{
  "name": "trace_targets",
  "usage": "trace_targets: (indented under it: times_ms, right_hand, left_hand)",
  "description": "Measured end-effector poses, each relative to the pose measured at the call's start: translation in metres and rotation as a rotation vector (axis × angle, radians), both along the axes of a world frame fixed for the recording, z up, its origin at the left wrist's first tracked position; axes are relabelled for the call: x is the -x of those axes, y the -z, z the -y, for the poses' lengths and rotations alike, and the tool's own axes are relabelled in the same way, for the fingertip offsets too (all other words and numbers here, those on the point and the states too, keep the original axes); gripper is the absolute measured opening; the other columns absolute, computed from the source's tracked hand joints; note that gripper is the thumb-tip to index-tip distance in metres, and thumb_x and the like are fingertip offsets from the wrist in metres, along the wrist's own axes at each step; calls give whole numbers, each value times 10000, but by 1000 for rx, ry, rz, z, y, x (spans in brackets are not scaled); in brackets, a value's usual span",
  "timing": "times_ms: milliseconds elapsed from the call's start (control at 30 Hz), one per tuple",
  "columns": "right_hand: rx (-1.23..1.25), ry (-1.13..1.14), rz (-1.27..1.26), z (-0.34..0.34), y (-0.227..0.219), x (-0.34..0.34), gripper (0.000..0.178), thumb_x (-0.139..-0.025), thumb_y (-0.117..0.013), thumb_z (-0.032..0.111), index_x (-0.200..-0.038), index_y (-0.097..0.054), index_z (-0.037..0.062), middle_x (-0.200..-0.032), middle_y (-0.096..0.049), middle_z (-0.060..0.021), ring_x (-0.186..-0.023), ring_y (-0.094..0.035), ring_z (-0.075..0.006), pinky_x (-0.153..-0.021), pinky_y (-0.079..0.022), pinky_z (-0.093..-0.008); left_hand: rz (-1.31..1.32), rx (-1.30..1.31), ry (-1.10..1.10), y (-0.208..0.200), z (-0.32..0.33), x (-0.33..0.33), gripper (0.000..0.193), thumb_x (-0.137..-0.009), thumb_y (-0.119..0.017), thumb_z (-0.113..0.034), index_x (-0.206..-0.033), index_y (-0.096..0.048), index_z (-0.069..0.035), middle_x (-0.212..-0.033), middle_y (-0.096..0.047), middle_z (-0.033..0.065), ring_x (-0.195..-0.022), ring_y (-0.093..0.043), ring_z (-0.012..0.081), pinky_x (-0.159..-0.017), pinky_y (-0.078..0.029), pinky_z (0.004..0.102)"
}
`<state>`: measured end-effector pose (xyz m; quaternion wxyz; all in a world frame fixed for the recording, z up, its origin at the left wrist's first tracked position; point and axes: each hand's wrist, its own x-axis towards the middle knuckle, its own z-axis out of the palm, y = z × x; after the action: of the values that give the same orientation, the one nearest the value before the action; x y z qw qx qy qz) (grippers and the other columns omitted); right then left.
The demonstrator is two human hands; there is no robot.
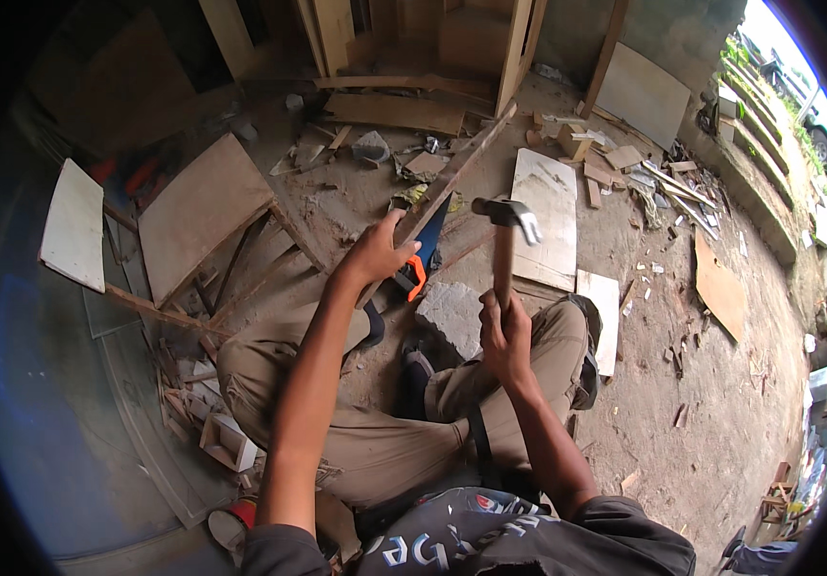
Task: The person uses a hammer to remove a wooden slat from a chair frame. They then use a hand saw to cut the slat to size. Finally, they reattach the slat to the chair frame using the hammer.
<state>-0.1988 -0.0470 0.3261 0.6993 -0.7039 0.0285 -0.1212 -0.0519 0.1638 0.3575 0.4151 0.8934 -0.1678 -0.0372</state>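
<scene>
My left hand [375, 257] is closed round the lower part of a long wooden strip [461, 165], which slants up and away to the right. In my right hand [506, 336] is a claw hammer [503, 261], gripped low on its wooden handle and held upright, its metal head raised above my right knee. Head and strip are apart in the picture. Just beyond my left hand lies a handsaw [416, 276] with an orange and black handle and a dark blue blade, partly hidden by the strip. A rough grey concrete block [452, 315] rests between my feet and the hammer.
A wooden chair-like frame with a brown panel [207, 216] stands at the left. White boards [557, 211] lie right of the hammer. Wood scraps [615, 163] litter the far right. An open wooden cabinet [413, 38] stands at the back. Another person's leg [764, 559] shows at lower right.
</scene>
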Motion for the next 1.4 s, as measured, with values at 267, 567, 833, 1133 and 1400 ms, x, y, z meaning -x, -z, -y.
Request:
trace_targets:
  times_ms: [267,567,833,1133,1400]
  right_hand:
    - [481,71,-233,12,81,6,304,-953,-586,275,-866,-552,-14,-587,-533,-219,-505,-572,-327,-500,-416,-427]
    - [459,2,-175,6,96,6,271,-945,-583,261,-931,-549,-8,-620,-543,-252,-563,-587,-405,-531,-436,-447]
    - [390,140,-254,17,95,2,306,-978,-540,285,-895,-535,-10,-591,-502,-183,-519,-491,-280,-505,-397,-409]
    - [385,162,-262,26,93,-11,245,-973,-539,230,-931,-516,-11,-654,-553,-267,-602,-577,-439,-541,-413,-480]
    - [423,190,-124,41,68,-46,265,-977,-520,234,-957,-472,-26,-677,-550,-319,-679,-567,-521,-563,-405,-540]
  left_hand:
    - [-429,-373,96,53,15,11,486,-809,-677,-260,-1144,-559,72,-918,-678,249,-750,-695,348,-663,-554,415]
    - [-622,-1196,223,63,26,-20,493,-760,-773,-369,-1100,-684,-23,-1080,-688,170,-956,-679,288,-820,-540,415]
    - [-150,-753,270,-25,7,-53,362,-734,-797,-306,-927,-708,-12,-820,-701,170,-784,-682,310,-700,-515,398]
    - [474,441,62,42,87,-65,293,-935,-583,-263,-799,-541,-8,-777,-582,131,-740,-596,255,-707,-477,349]
    - [176,810,11,66,157,-57,408,-930,-635,-391,-723,-493,-69,-511,-484,-25,-481,-435,40,-441,-344,258]
